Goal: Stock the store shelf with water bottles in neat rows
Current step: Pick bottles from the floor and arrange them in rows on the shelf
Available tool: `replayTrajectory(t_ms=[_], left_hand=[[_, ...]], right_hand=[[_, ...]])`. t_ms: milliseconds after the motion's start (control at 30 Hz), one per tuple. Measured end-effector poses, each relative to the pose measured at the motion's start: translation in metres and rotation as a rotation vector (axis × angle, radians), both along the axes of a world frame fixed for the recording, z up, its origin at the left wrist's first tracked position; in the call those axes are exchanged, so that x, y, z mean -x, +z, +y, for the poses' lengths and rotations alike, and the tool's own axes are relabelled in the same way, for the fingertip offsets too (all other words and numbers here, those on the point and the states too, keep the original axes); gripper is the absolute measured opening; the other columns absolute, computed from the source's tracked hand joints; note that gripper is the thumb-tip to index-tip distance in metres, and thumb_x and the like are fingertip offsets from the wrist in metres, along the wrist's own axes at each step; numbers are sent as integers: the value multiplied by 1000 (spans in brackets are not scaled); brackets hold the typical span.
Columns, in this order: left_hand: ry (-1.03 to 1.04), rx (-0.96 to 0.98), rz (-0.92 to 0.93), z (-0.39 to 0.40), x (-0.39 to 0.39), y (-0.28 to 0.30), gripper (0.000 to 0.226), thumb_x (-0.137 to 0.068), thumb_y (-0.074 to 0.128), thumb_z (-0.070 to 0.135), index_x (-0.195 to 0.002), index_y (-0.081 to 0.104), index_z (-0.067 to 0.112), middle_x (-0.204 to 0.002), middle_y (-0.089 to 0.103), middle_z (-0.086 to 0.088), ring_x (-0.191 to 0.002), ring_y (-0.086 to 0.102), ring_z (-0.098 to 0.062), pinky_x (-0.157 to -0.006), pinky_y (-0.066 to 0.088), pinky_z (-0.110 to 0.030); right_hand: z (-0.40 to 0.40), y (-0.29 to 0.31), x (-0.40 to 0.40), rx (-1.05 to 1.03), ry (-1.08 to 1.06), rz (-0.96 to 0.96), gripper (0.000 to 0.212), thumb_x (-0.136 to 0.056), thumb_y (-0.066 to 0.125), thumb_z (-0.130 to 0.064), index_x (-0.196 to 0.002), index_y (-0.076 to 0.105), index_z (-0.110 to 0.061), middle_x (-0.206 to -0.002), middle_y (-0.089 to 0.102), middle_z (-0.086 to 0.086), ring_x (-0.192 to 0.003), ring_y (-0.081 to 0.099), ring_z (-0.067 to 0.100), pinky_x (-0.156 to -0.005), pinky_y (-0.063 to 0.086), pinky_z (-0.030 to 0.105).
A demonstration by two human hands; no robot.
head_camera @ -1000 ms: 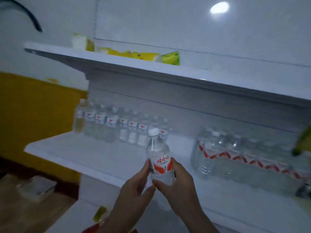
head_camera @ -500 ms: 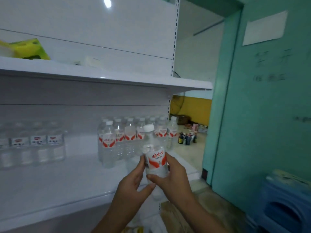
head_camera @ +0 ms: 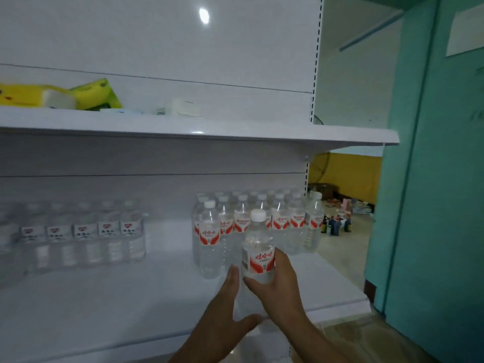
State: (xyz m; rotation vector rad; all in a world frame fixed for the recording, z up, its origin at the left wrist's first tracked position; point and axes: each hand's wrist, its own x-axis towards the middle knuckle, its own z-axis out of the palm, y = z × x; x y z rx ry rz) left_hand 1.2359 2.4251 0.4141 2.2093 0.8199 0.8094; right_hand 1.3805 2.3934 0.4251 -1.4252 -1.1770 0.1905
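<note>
My right hand (head_camera: 281, 286) grips a clear water bottle (head_camera: 258, 247) with a white cap and a red and white label, upright above the front of the white shelf (head_camera: 104, 310). My left hand (head_camera: 225, 310) is beside it with straight fingers, its fingertips close to the bottle's lower left side. Just behind stands a group of same-labelled bottles (head_camera: 256, 221) in rows at the shelf's right end. A row of other clear bottles (head_camera: 81, 234) with small red and white labels lines the back left.
The upper shelf (head_camera: 199, 132) overhangs the bottles and carries yellow and green packs (head_camera: 60, 94). A teal wall (head_camera: 432, 179) stands to the right. Small dark bottles (head_camera: 335, 226) sit on the floor beyond the shelf's end.
The view has swung right along the shelf and then settled. My left hand has come off the bottle and opened; my right hand still holds it, now closer to the right-hand group.
</note>
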Motion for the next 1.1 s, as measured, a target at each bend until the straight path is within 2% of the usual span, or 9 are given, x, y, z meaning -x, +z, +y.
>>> replayTrajectory(t_ms=[133,267,400,500,600,667,767,933,1100], left_hand=[[171,54,74,39,4,-30,89,-84,58,56,-151,8,24,-149,13,20,-138,21,0,-115,16,-20],[253,33,247,69,2,-49,79,-90,52,52,-152,15,18,-158,19,3,-142,24,-11,-118,18,-28],[282,-23,354,82,-9,-54,73,-91,50,51,-149,23,15,-155,27,-1,-140,28,-14,-111,20,-23],[283,-56,427,88,-13,-58,65,-91,49,53,-143,35,16,-147,39,-2,-134,36,-16,-107,28,-25],[285,-70,464,91,-14,-62,62,-90,47,55,-138,42,16,-146,41,-2,-133,37,-16,-107,29,-27],[284,-75,469,93,-14,-64,62,-91,47,55,-139,42,15,-147,39,-2,-134,35,-17,-108,27,-27],[282,-85,483,91,-15,-62,66,-91,46,55,-143,37,15,-152,32,-1,-138,30,-16,-112,23,-27],[288,-62,480,86,-14,-54,63,-92,48,52,-141,40,14,-149,38,-2,-136,33,-16,-110,24,-26],[382,56,298,76,-1,-45,59,-91,55,44,-142,40,19,-148,41,2,-133,38,-13,-108,24,-21]], right_hand=[[53,-16,-4,18,13,-27,68,-71,86,-17,-129,52,-16,-118,59,-4,-105,57,3,-81,39,-2],[101,-29,-9,21,-35,-8,69,-71,86,-21,-130,51,-14,-122,56,1,-112,57,11,-87,42,9],[140,-33,-6,27,-53,2,73,-72,85,-17,-134,46,-10,-128,51,4,-115,51,10,-75,30,-11],[162,-35,-6,30,-36,42,74,-75,83,-15,-136,42,-10,-126,47,-2,-111,44,4,-73,29,-12],[174,-35,-9,56,-67,21,76,-74,84,-21,-136,41,-12,-131,47,0,-116,49,11,-89,34,5],[177,-38,-12,67,-87,-22,79,-73,84,-28,-137,41,-13,-132,48,3,-121,51,19,-95,39,23],[180,-42,-14,64,-95,-56,83,-72,84,-36,-139,39,-15,-135,48,2,-125,51,21,-102,45,37],[175,-42,-16,86,-38,-30,86,-72,84,-35,-141,37,-15,-139,46,3,-128,48,22,-107,43,41],[137,-41,-13,138,-2,6,76,-78,80,-37,-140,40,-20,-140,45,-1,-125,50,18,-106,45,37]])
